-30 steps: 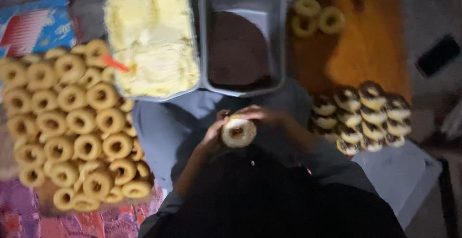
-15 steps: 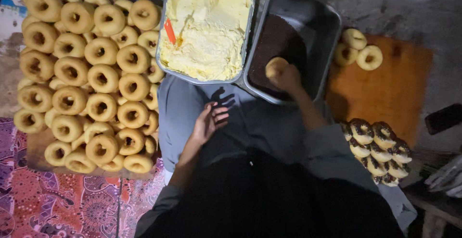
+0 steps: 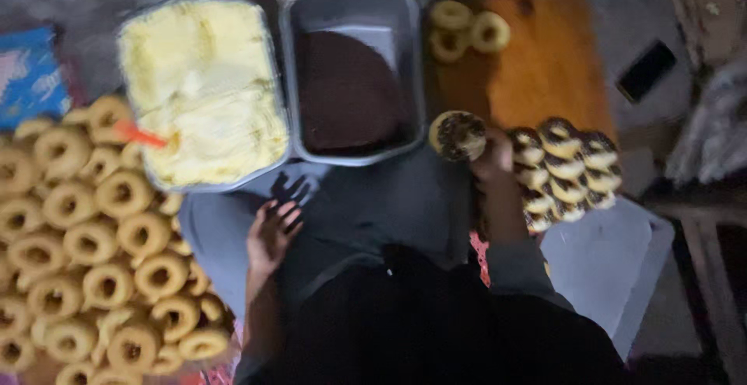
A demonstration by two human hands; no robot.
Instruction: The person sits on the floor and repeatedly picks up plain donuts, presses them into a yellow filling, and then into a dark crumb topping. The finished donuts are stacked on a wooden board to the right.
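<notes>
My right hand holds a round doughnut whose top is covered with dark sprinkles, just right of the grey tray of dark brown sprinkles. My left hand rests on my lap with fingers spread, holding nothing. To the left stands a tray of pale yellow cream with an orange spatula stuck in it. Several coated doughnuts sit in rows right of my right hand.
A big pile of plain doughnuts fills the left side. Three plain doughnuts lie on an orange board at the back. A dark phone lies at the right, a blue packet at the far left.
My right hand lifted the doughnut out of the sprinkle tray and carried it right, its top now coated. My left hand stayed on my lap.
</notes>
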